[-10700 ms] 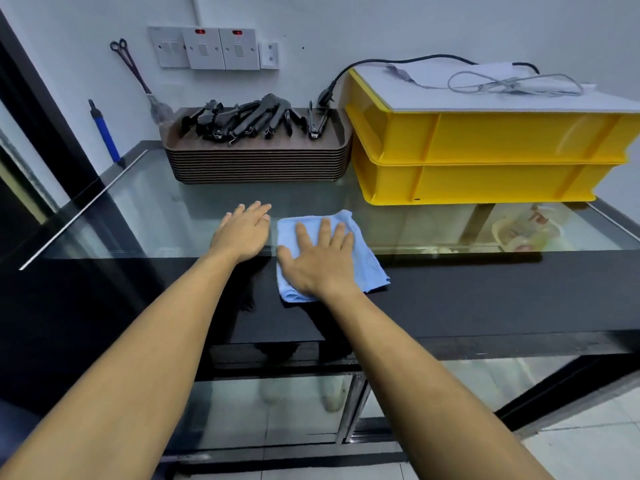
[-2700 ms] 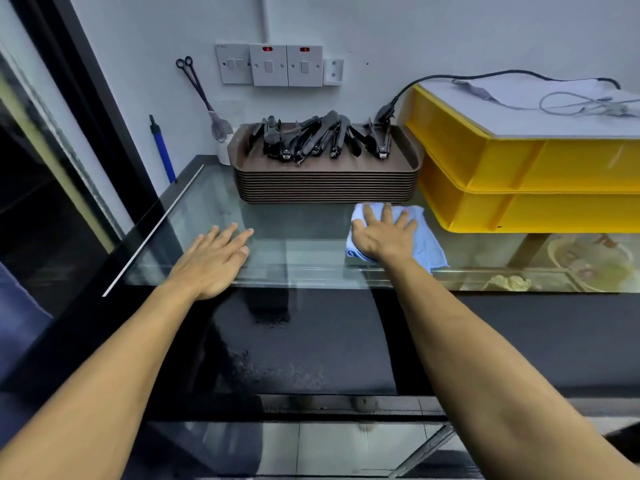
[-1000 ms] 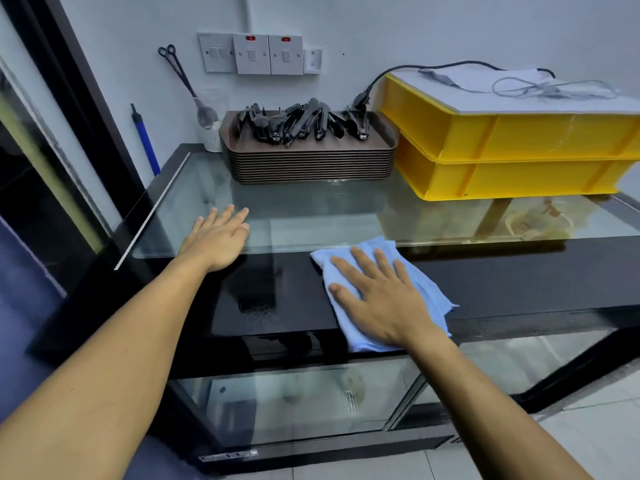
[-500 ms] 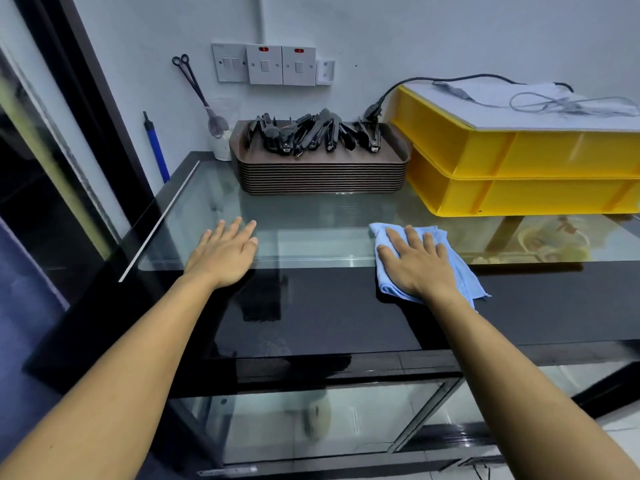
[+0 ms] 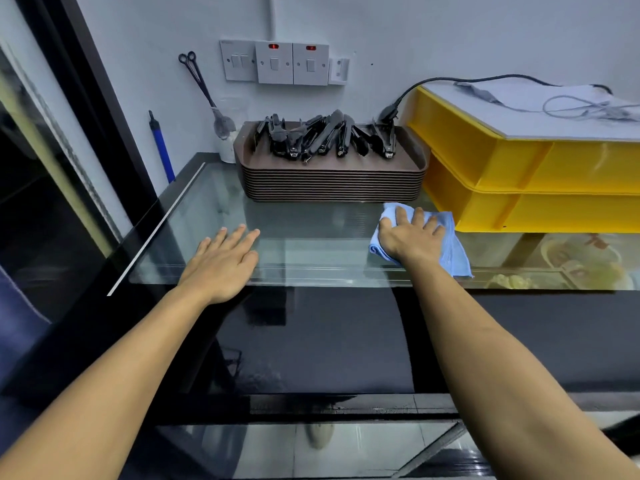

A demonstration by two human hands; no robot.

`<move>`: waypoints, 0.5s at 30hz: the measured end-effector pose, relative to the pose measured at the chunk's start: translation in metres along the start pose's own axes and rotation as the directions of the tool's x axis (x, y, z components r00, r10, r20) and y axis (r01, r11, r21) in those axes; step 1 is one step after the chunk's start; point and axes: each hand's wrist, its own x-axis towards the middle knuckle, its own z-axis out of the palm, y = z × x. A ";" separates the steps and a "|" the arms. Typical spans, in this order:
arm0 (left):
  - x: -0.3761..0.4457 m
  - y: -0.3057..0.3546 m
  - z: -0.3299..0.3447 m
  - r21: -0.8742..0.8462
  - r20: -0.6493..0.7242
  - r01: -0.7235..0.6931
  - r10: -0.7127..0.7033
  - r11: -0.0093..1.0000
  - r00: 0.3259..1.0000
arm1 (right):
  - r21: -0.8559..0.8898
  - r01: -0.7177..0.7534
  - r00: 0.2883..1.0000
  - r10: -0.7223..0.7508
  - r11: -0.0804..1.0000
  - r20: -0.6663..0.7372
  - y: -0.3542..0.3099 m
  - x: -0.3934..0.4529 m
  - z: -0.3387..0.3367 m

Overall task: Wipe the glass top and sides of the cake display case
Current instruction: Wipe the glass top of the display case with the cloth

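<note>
Grip, right hand: fingers spread flat, pressing a blue cloth onto the glass top, right of centre frame. Grip, left hand: flat and empty, fingers apart, resting on the same pane, left of centre.

Lower frame: black front band of the cake display case; below it a glass side panel, apparently unwiped.

Upper centre: stack of brown trays bearing black tongs. Upper right: yellow crates, just beside the cloth.

Step in hand: wiping the top's far stretch. Next move likely calls for a pull-back stroke, steering clear of the crates and trays.
</note>
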 end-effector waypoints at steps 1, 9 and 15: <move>0.000 0.000 0.000 -0.002 0.001 0.002 -0.002 1.000 1.000 | 0.002 -0.017 1.000 0.017 1.000 -0.002 -0.003 0.004 0.001; -0.002 0.001 -0.001 -0.002 0.005 0.001 -0.001 1.000 1.000 | 0.004 0.010 0.996 -0.010 1.000 -0.084 0.004 0.007 0.005; -0.003 0.002 -0.001 0.006 0.006 0.013 -0.013 1.000 1.000 | -0.018 0.079 0.997 -0.079 0.997 0.004 0.007 0.022 0.002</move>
